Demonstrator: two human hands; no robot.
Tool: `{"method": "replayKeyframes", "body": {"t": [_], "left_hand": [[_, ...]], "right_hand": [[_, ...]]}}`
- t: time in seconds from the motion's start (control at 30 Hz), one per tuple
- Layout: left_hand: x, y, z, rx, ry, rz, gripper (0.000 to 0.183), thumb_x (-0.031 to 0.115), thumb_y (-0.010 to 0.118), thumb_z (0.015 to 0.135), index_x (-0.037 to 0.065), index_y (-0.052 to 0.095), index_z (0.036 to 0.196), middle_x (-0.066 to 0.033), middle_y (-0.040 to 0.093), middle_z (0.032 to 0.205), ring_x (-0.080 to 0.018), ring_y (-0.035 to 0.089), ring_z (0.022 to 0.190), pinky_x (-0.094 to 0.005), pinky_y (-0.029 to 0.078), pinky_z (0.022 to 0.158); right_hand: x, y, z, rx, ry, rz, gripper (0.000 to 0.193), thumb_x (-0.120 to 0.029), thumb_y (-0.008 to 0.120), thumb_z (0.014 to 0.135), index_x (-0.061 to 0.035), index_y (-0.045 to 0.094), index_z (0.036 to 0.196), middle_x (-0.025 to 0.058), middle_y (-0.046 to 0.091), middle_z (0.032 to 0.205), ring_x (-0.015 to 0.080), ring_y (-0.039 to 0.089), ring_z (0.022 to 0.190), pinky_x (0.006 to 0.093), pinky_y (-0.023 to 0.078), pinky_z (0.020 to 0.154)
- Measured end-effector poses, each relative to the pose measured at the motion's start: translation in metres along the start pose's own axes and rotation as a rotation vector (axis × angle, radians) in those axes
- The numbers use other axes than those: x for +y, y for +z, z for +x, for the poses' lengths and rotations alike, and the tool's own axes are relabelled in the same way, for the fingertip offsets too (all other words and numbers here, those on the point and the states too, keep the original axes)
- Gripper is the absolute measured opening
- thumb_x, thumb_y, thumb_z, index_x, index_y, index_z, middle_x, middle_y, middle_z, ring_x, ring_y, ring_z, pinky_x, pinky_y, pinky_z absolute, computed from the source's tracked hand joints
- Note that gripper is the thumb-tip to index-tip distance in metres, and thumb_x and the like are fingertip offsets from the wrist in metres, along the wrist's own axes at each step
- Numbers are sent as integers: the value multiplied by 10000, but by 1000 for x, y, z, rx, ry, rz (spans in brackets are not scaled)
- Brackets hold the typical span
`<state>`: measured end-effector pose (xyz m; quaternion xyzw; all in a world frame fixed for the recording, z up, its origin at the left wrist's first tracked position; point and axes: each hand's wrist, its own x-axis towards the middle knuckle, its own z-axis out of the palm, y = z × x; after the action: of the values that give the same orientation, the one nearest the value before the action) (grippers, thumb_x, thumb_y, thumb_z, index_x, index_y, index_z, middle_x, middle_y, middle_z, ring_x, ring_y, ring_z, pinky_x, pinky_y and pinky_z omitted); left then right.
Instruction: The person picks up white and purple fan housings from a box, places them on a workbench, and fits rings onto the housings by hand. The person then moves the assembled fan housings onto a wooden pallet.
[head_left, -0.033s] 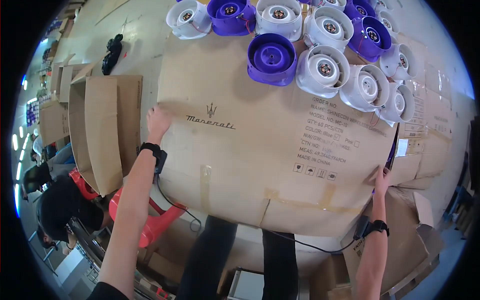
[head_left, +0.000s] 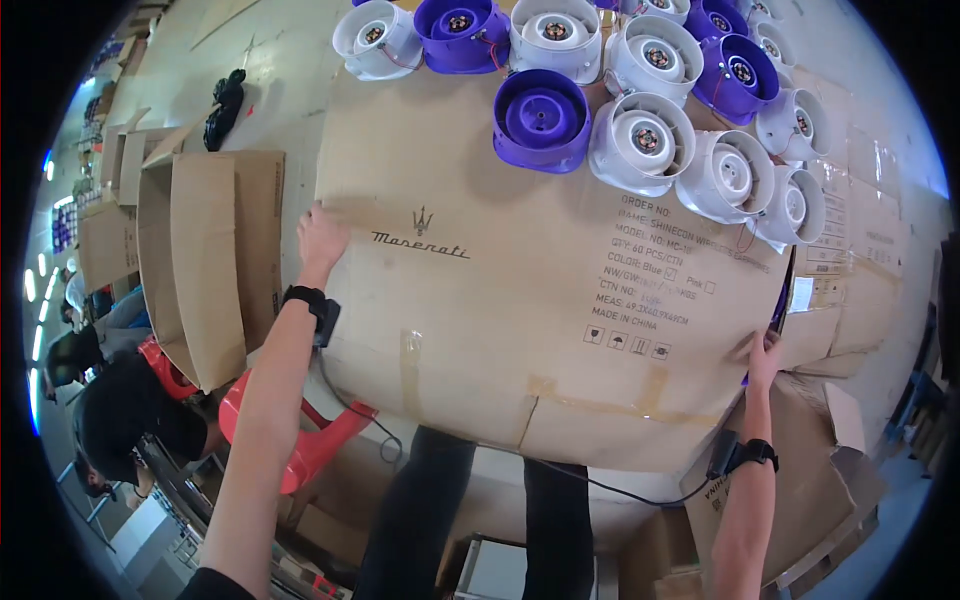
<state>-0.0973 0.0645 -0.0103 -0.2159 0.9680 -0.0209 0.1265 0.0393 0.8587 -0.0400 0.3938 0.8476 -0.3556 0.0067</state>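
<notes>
A large brown cardboard sheet with dark printing and strips of tape spreads out in front of me. My left hand holds its left edge, fingers curled at the rim. On the right edge, lower down, my right hand grips the cardboard with the thumb on top; its other fingers are partly hidden. Several round fan housings stand on the far part of the sheet, among them a purple housing and a white housing with a motor in its middle. Purple shows under the sheet's right edge.
An open carton stands at left, near a red plastic stool. Another open carton is at lower right, with taped cartons behind it. A person in black bends over at far left. Cables hang from both wrist devices.
The cardboard and the housings on it have shifted very slightly to the left. Both hands stay at the same edges.
</notes>
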Motion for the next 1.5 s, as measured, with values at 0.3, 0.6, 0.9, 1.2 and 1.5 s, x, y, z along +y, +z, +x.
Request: {"method": "replayKeyframes", "body": {"t": [0.3, 0.6, 0.9, 1.2, 1.5], "left_hand": [[246, -112, -8, -110, 333, -713, 704, 378, 658, 862, -99, 413, 1318, -252, 641, 1120, -323, 648, 1034, -390, 498, 911], [272, -63, 8, -804, -313, -1124, 253, 45, 629, 740, -80, 596, 957, -200, 673, 916, -313, 702, 833, -461, 617, 689], [236, -50, -13, -797, -269, -1318, 237, -70, 469, 787, -77, 591, 990, -193, 659, 964, -357, 688, 867, -470, 606, 819], [77, -113, -160, -639, -380, -1083, 177, -66, 619, 719, -73, 663, 890, -112, 662, 846, -237, 665, 747, -380, 561, 664], [32, -124, -264, -695, -549, -1007, 332, -132, 606, 730, -63, 619, 1055, -133, 673, 1002, -260, 680, 856, -386, 571, 745]], "right_hand": [[-276, 40, -24, -465, 228, 380, 636, -465, 595, 900, -41, 449, 1351, 125, 647, 1087, 190, 643, 952, 321, 539, 734], [-261, 106, 20, -554, 392, 497, 400, -191, 523, 881, 71, 466, 1177, 231, 652, 947, 271, 692, 682, 351, 590, 555], [-231, 62, -42, -548, 241, 753, 481, -73, 443, 871, 3, 400, 1344, 168, 636, 994, 224, 679, 727, 310, 594, 584], [-123, -80, -227, -616, 623, 599, 387, -252, 440, 970, -54, 434, 1303, 111, 651, 852, 167, 646, 631, 318, 550, 530], [-201, 21, -117, -561, 434, 586, 403, -345, 441, 982, 36, 574, 979, 139, 656, 755, 226, 678, 640, 360, 585, 592]]}}
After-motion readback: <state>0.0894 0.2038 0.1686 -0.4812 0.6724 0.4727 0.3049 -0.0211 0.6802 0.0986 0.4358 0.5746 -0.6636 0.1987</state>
